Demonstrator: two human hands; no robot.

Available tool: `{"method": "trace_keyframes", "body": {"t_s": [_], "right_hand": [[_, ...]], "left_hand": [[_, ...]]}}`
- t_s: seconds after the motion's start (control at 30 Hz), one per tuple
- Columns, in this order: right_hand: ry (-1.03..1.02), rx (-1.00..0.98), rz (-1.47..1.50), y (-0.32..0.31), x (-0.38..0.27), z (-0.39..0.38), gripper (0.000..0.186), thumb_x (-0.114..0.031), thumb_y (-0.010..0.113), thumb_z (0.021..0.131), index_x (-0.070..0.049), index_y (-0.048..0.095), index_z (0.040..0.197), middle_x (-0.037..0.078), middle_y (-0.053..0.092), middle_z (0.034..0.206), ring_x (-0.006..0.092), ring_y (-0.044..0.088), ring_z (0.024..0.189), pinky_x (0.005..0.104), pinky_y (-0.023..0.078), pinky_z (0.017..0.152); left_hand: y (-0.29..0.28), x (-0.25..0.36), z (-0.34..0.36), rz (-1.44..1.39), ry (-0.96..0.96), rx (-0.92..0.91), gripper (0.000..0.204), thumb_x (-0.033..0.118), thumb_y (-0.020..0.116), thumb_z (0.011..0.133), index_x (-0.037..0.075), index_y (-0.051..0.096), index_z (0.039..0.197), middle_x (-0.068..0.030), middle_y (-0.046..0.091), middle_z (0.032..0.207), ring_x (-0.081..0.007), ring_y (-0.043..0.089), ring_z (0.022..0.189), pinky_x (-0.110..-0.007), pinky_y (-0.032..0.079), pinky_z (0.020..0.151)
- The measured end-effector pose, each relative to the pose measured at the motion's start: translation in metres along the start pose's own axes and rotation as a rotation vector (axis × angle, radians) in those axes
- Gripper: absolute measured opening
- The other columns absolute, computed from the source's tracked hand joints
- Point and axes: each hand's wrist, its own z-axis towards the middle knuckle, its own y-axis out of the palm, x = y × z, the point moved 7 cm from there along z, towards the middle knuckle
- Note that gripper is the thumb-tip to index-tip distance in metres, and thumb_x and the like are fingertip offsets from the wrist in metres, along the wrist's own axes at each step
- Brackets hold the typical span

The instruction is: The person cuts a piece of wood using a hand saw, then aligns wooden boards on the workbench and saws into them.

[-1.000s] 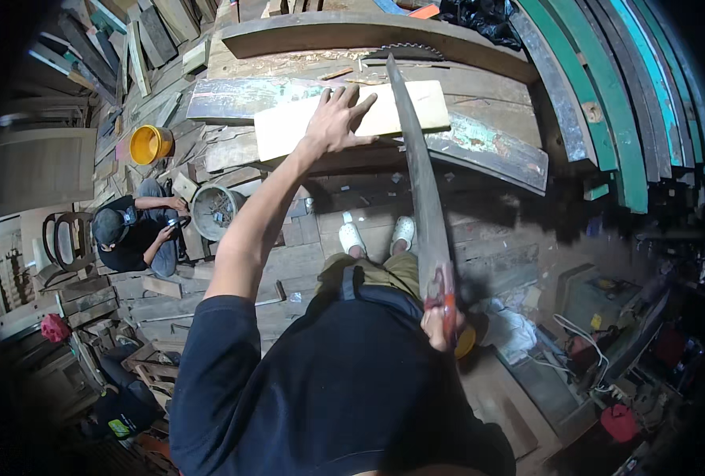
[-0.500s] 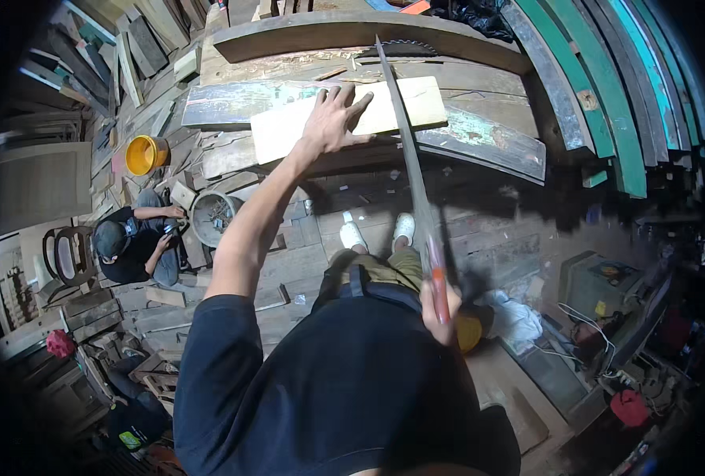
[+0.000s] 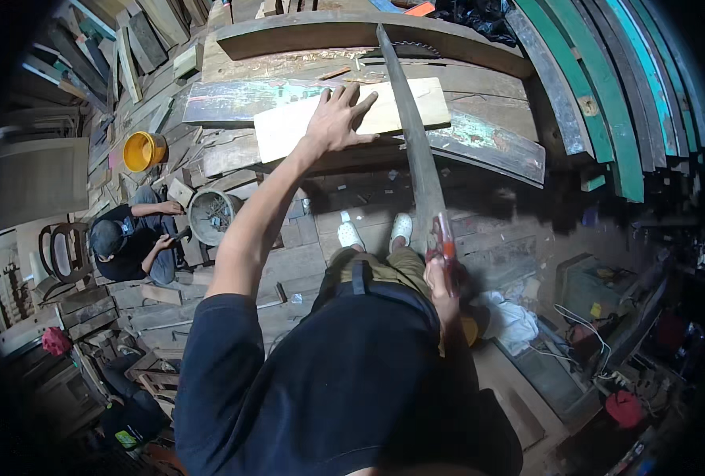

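A pale wooden board [image 3: 281, 133] lies across a painted plank [image 3: 229, 101] on the workbench. My left hand [image 3: 340, 119] rests flat on the board's upper face, fingers spread. In my right hand [image 3: 441, 278] is the red handle of a handsaw [image 3: 413, 127], my fingers wrapped round it. The saw's long blade points away from me and crosses the board near its right end, its tip reaching the far side of the bench. Whether the teeth have cut into the board cannot be seen.
A long beam [image 3: 313, 38] lies along the bench's far side. Green and grey planks [image 3: 606, 87] stack at right. On the left, a person [image 3: 126, 246] sits beside a grey bucket [image 3: 212, 218] and a yellow bucket [image 3: 144, 151]. A white cloth [image 3: 511, 324] lies at lower right.
My right hand has moved forward and up with the handsaw, and the blade's flat side shows more. My left hand stays on the board.
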Motion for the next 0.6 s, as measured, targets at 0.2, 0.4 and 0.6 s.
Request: {"method": "trace_keyframes", "body": {"t_s": [0.2, 0.4, 0.6], "right_hand": [[0.082, -0.103, 0.079, -0.006, -0.010, -0.018, 0.011, -0.009, 0.064, 0.099, -0.002, 0.068, 0.093, 0.000, 0.058, 0.068, 0.0083, 0.054, 0.058, 0.0282, 0.041, 0.053], [0.069, -0.090, 0.083, 0.004, -0.013, 0.003, 0.011, -0.010, 0.064, 0.099, -0.002, 0.069, 0.093, 0.000, 0.058, 0.069, 0.0081, 0.054, 0.059, 0.0284, 0.041, 0.053], [0.119, -0.129, 0.135, -0.001, -0.014, -0.017, 0.011, -0.012, 0.065, 0.099, -0.004, 0.067, 0.092, -0.001, 0.056, 0.068, 0.0085, 0.054, 0.058, 0.0273, 0.042, 0.054]], "left_hand": [[0.002, -0.001, 0.003, 0.005, -0.014, -0.049, 0.096, 0.067, 0.072, 0.078, 0.024, 0.043, 0.158, -0.0225, 0.046, 0.149, -0.0393, 0.047, 0.131, -0.054, 0.035, 0.111], [0.003, 0.000, 0.001, 0.010, -0.003, -0.035, 0.096, 0.066, 0.071, 0.078, 0.021, 0.044, 0.158, -0.0240, 0.044, 0.151, -0.0417, 0.046, 0.132, -0.054, 0.032, 0.114], [0.004, -0.003, 0.003, 0.009, -0.004, -0.033, 0.097, 0.065, 0.072, 0.077, 0.023, 0.042, 0.159, -0.0249, 0.043, 0.153, -0.0424, 0.046, 0.132, -0.054, 0.033, 0.115]]}}
